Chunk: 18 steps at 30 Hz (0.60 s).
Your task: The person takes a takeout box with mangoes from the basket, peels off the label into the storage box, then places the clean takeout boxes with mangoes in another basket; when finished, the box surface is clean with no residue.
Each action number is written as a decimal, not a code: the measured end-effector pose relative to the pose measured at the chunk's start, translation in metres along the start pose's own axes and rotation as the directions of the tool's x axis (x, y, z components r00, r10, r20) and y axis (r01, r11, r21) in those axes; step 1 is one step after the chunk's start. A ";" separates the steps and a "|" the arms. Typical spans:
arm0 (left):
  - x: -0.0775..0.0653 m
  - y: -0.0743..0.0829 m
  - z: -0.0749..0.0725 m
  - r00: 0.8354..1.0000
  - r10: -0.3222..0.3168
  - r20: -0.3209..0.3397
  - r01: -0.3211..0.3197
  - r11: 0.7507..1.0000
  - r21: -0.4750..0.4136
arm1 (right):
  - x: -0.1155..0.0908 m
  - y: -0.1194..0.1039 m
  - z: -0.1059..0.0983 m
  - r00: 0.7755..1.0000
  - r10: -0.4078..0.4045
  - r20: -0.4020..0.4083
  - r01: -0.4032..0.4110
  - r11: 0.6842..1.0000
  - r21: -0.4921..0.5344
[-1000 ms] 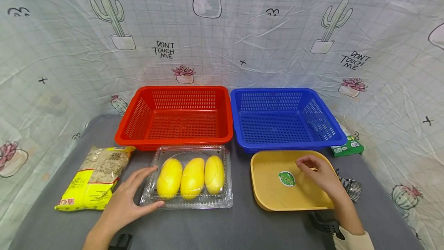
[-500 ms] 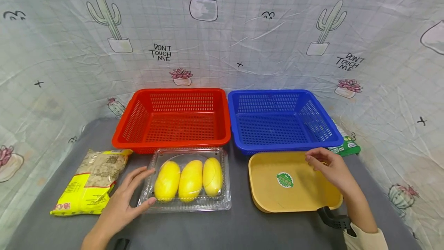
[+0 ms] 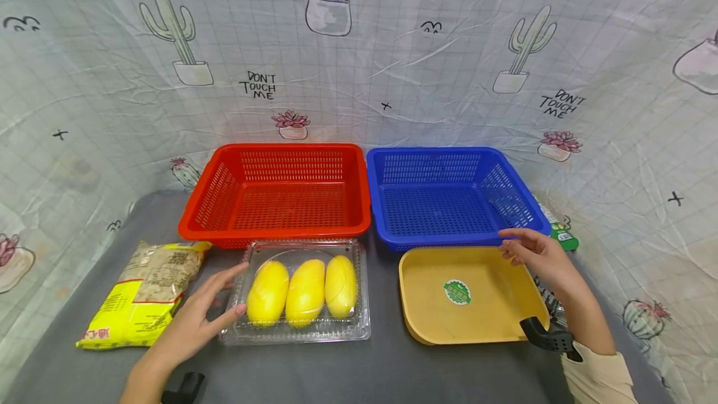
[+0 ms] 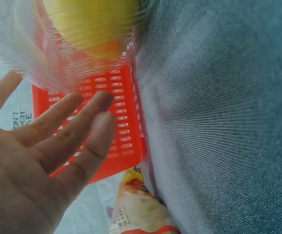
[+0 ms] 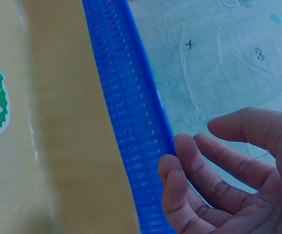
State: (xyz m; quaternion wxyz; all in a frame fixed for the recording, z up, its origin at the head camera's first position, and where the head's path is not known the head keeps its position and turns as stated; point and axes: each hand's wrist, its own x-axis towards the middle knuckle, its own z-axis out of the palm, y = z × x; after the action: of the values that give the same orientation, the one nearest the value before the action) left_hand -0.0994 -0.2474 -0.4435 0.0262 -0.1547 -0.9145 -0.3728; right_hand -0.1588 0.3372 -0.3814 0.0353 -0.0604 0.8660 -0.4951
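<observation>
A clear plastic clamshell box (image 3: 359, 324) with three yellow mangoes (image 3: 305, 292) inside lies in front of the red basket. At its left side is my left hand (image 3: 193, 313), fingers spread and nothing held, the fingertips overlapping the box edge in the head view. In the left wrist view, the fingers (image 4: 65, 131) reach just below the box. Over the back right corner of the yellow tray (image 3: 471, 323) hovers my right hand (image 3: 541, 260). Its fingers bend loosely around nothing, and in the right wrist view the blue basket (image 5: 131, 117) shows behind them.
Behind the box stands a red basket (image 3: 291, 229), side by side with the blue one. A yellow snack bag (image 3: 134, 298) lies at the left. A green packet (image 3: 563, 235) and a dark, silvery item (image 3: 552, 301) sit partly hidden at the right.
My right hand has moved to the right and back, from over the middle of the tray to its far corner. The left hand has drawn slightly left, and the head view has shifted a little.
</observation>
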 end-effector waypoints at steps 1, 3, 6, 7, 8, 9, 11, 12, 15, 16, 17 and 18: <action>0.001 -0.001 0.000 1.000 -0.005 0.000 0.005 1.000 -0.007 | 0.000 0.001 0.000 1.000 0.002 0.004 -0.002 1.000 0.012; 0.002 -0.004 0.000 1.000 -0.016 -0.003 0.016 0.999 -0.029 | 0.002 0.004 0.001 1.000 0.002 0.010 -0.002 1.000 0.028; 0.004 -0.006 0.000 0.999 -0.037 0.003 0.037 0.996 -0.075 | 0.006 0.010 0.002 1.000 0.011 0.015 -0.011 0.999 0.046; 0.005 -0.006 0.000 0.999 -0.044 0.008 0.044 0.995 -0.090 | 0.007 0.011 0.002 1.000 0.016 0.018 -0.016 0.999 0.051; 0.005 -0.006 0.000 0.999 -0.051 0.015 0.053 0.993 -0.104 | 0.008 0.012 0.003 1.000 0.020 0.018 -0.021 0.999 0.051; 0.005 -0.006 0.000 0.998 -0.063 0.024 0.066 0.990 -0.123 | 0.009 0.013 0.004 1.000 0.027 0.015 -0.027 0.998 0.053; 0.005 -0.006 0.001 0.996 -0.075 0.047 0.082 0.982 -0.167 | 0.011 0.015 0.005 1.000 0.028 0.006 -0.028 0.999 0.041; 0.005 -0.006 0.001 0.995 -0.075 0.058 0.085 0.978 -0.192 | 0.011 0.015 0.006 1.000 0.029 -0.002 -0.029 0.999 0.030; 0.005 -0.005 0.001 0.994 -0.067 0.082 0.086 0.962 -0.260 | 0.013 0.015 0.009 0.999 0.030 -0.033 -0.030 1.000 0.008; 0.005 -0.004 0.001 0.995 -0.056 0.087 0.078 0.957 -0.278 | 0.014 0.015 0.010 0.999 0.030 -0.044 -0.030 1.000 0.003; 0.005 -0.004 0.001 0.995 -0.044 0.088 0.067 0.955 -0.290 | 0.014 0.015 0.011 0.998 0.033 -0.054 -0.032 0.999 0.005; 0.005 -0.004 0.001 0.996 -0.037 0.087 0.062 0.952 -0.299 | 0.015 0.015 0.012 0.997 0.037 -0.061 -0.036 0.999 0.012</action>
State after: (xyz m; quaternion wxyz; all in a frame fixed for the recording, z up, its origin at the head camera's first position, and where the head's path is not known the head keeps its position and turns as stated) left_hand -0.1052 -0.2478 -0.4459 -0.0437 -0.1487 -0.8510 -0.5019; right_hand -0.1733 0.3328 -0.4003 0.0180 -0.0292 0.8649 -0.5007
